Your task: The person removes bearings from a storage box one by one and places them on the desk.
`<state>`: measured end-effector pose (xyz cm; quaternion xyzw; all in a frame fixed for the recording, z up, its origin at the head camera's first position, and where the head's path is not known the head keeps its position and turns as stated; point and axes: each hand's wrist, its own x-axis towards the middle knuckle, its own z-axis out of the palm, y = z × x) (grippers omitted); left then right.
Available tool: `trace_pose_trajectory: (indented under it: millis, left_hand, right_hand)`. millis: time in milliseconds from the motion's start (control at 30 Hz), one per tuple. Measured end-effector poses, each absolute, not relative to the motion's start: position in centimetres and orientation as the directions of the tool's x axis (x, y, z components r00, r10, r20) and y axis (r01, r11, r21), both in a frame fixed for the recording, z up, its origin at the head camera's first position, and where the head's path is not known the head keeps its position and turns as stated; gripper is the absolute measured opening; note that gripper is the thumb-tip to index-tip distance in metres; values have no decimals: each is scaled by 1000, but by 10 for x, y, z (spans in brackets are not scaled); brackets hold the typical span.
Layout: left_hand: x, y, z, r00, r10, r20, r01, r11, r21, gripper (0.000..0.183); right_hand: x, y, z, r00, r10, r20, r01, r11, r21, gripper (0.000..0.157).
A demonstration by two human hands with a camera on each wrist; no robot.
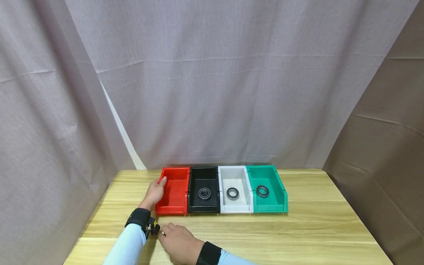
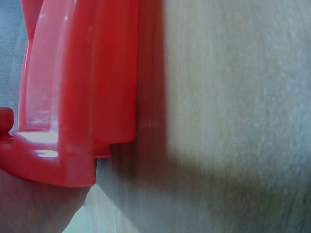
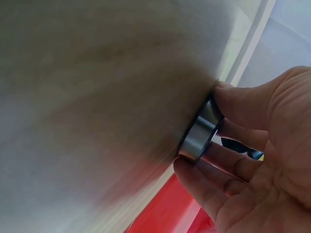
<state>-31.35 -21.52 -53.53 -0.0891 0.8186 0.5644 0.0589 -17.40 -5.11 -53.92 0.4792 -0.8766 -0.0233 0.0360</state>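
My left hand (image 1: 154, 194) grips the left wall of the red bin (image 1: 176, 184), its thumb over the rim. In the left wrist view the red bin's outer side (image 2: 114, 73) fills the upper left, with part of that hand below it. My right hand (image 1: 180, 241) is in front of the red bin, low over the table. Its fingers and thumb pinch a steel ball bearing (image 3: 199, 133), which stands right at the tabletop in the right wrist view. The back of the hand hides this bearing in the head view.
Right of the red bin stand a black bin (image 1: 202, 176), a white bin (image 1: 232, 177) and a green bin (image 1: 262, 175), side by side. Each holds one bearing lying flat. The wooden table (image 1: 314, 221) extends to the right, with a grey curtain (image 1: 212, 92) behind.
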Motion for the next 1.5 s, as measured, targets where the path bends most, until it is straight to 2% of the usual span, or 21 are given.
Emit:
trace_pose_trajectory:
  millis: [167, 400, 767, 933, 1167, 1367, 1500]
  left_hand:
    - [-315, -213, -535, -976, -68, -207, -217, 350, 911, 53]
    - [-316, -217, -538, -983, -74, -171, -186, 345, 920, 53]
    - [-317, -213, -538, -977, -68, -202, -213, 348, 913, 54]
    - [-315, -215, -535, -979, -72, -192, -205, 378, 903, 52]
    - [-313, -216, -536, -982, -118, -145, -182, 426, 886, 46]
    - [-316, -213, -537, -981, -185, -53, -145, 530, 836, 43]
    - [-313, -212, -534, -972, -234, -2, -146, 599, 787, 49]
  right_hand:
    - [-175, -49, -540, -545, -837, 40, -835, 547, 56, 36]
    - [-171, -51, -539, -551, -828, 104, -822, 560, 103, 35]
    - [-171, -47, -535, -576, -816, 39, -816, 577, 22, 33]
    - [-172, -46, -538, -590, -807, 21, -807, 590, 13, 43]
    - [-170, -36, -536, -557, -831, 19, -831, 556, -11, 66]
    - [-172, -25, -526, -580, -814, -26, -812, 580, -56, 68]
    - [-175, -15, -513, -610, -792, 34, -792, 610, -22, 66]
